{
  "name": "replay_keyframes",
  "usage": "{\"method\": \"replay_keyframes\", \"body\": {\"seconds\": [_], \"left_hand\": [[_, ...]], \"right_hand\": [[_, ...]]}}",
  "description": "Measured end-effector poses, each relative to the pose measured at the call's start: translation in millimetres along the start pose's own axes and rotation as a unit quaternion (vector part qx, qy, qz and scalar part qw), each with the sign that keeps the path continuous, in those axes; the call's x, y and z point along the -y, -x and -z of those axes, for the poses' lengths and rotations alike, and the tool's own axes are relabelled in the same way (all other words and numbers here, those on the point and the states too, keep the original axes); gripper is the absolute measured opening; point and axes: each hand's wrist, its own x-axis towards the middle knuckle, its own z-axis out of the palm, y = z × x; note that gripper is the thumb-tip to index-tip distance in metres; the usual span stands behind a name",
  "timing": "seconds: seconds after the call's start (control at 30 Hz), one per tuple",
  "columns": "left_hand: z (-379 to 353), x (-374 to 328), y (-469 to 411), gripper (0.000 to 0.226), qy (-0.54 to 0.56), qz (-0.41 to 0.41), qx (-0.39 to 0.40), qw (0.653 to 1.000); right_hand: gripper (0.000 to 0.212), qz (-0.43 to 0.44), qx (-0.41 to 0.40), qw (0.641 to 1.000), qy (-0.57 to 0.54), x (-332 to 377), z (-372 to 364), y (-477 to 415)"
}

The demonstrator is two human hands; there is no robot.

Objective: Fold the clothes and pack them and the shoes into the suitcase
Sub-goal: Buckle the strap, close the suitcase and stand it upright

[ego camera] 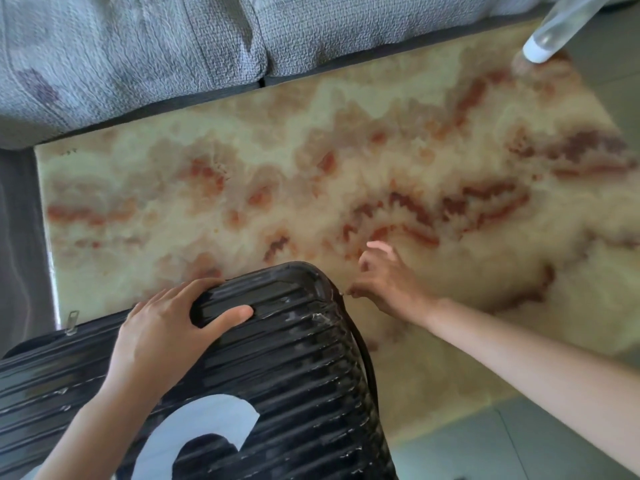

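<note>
A black ribbed hard-shell suitcase (284, 358) with a large white letter on its lid lies closed at the near left of a marbled cream-and-red table (311, 185). My left hand (166, 327) grips the lid's far edge, fingers over the rim and thumb on the ribs. My right hand (384, 282) sits at the suitcase's far right corner, fingertips pinching a small zipper pull at the seam. A metal zipper tab (72, 322) sticks out on the left side. No clothes or shoes are visible.
A grey textured sofa (173, 46) runs along the far edge of the table. A clear bottle with a white cap (550, 32) lies at the far right corner. Grey floor tiles (519, 445) show at the lower right.
</note>
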Motion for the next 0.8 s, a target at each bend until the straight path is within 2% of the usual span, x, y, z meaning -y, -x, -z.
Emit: {"method": "replay_keyframes", "body": {"seconds": [0.13,0.27,0.43,0.5,0.57,0.63,0.7,0.8], "left_hand": [[2,-2,0,0.094,0.012,0.015,0.012,1.000],[3,-5,0,0.089,0.013,0.017,-0.001,1.000],[1,-9,5,0.087,0.034,0.004,-0.012,0.999],[0,-14,12,0.082,0.046,-0.059,-0.057,0.996],[-5,-28,25,0.080,0.048,-0.145,-0.077,0.985],[-18,-46,43,0.078,0.043,-0.240,-0.057,0.968],[-38,-64,64,0.079,0.003,-0.332,-0.044,0.942],[-64,-73,85,0.085,-0.067,-0.398,-0.027,0.915]], "right_hand": [[0.028,0.024,0.021,0.999,0.012,8,-10,28],[0.025,0.000,0.046,0.999,0.007,17,-22,57],[0.012,-0.045,-0.031,0.997,-0.053,29,-20,63],[0.008,-0.071,-0.060,0.993,-0.075,34,-19,64],[0.020,-0.094,-0.065,0.990,-0.088,38,-19,67],[0.025,-0.093,-0.083,0.988,-0.087,41,-17,68],[0.020,-0.088,-0.108,0.987,-0.086,44,-16,67],[0.015,-0.102,-0.134,0.982,-0.086,50,-17,70]]}}
